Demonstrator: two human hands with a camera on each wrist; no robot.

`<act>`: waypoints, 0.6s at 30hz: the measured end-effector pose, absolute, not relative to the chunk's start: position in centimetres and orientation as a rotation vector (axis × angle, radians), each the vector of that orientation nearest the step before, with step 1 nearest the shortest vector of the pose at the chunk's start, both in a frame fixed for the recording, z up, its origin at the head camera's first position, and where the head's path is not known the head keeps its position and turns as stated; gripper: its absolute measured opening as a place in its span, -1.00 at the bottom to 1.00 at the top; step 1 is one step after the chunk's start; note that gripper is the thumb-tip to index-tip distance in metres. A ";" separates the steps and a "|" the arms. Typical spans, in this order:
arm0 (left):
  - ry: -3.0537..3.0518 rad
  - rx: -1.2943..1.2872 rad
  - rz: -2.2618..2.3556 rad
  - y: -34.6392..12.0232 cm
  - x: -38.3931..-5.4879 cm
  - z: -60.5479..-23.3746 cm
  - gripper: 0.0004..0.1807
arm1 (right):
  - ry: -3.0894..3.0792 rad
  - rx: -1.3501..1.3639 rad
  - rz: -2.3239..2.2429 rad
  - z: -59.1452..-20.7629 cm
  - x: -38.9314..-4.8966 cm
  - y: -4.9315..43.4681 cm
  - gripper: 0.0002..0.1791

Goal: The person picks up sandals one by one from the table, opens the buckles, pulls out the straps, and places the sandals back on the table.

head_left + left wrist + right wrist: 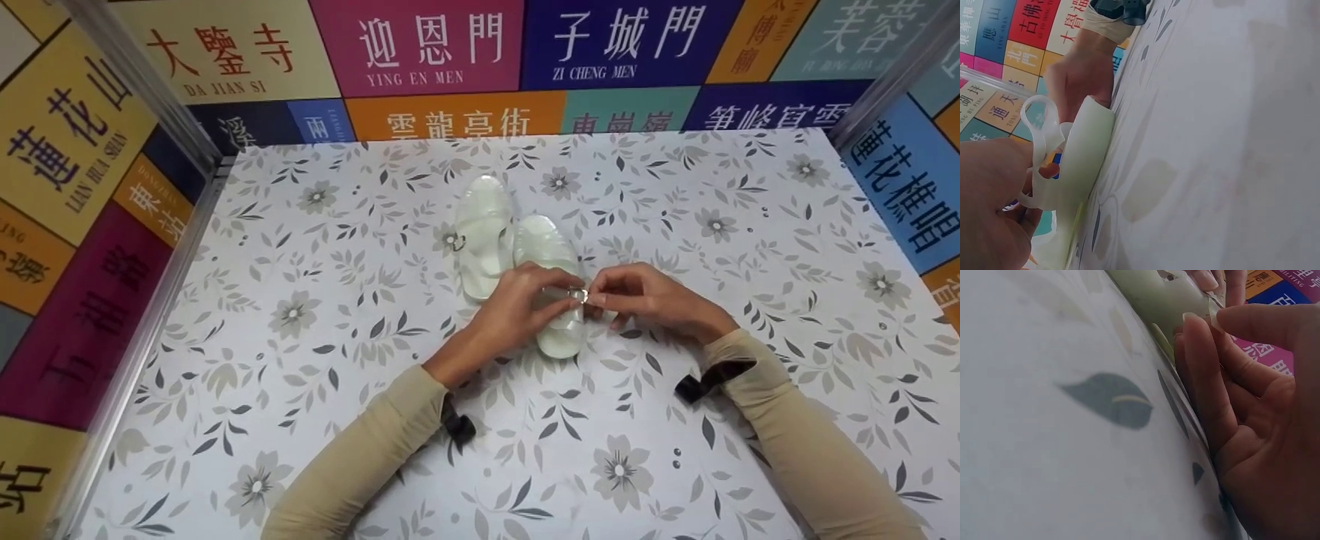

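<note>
Two pale green-white sandals lie side by side on a floral-covered table. My left hand reaches over the right-hand sandal, its thumb and index finger pinching the strap at a small shiny buckle. From the other side, my right hand pinches the strap end between thumb and index finger. The left wrist view shows a looped strap standing up from the sandal's sole. Untouched, the left-hand sandal lies slightly farther back, and my left hand hides part of the worked sandal's middle.
White cloth with grey flowers and leaves covers the table. Upright panels with coloured blocks of lettering stand along the back and both sides. Each sleeve carries a dark strap mount near the wrist.
</note>
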State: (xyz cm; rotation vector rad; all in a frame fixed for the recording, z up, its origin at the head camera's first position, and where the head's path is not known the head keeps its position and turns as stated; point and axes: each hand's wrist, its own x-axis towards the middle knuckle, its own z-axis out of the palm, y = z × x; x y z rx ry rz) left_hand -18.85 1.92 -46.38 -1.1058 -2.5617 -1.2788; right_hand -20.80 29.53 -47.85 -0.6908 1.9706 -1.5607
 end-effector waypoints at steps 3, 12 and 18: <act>-2.558 -1.117 -1.274 1.8 -18.8 -46.4 -0.73 | 1.983 -0.681 -1.580 -48.0 -20.6 29.3 -0.76; -2.608 -1.101 -1.233 1.7 -18.8 -46.0 -0.74 | 2.046 -0.704 -1.622 -48.5 -20.4 28.6 -0.81; -2.640 -1.091 -1.184 1.8 -18.7 -45.9 -0.73 | 2.079 -0.647 -1.636 -48.4 -20.3 28.9 -0.80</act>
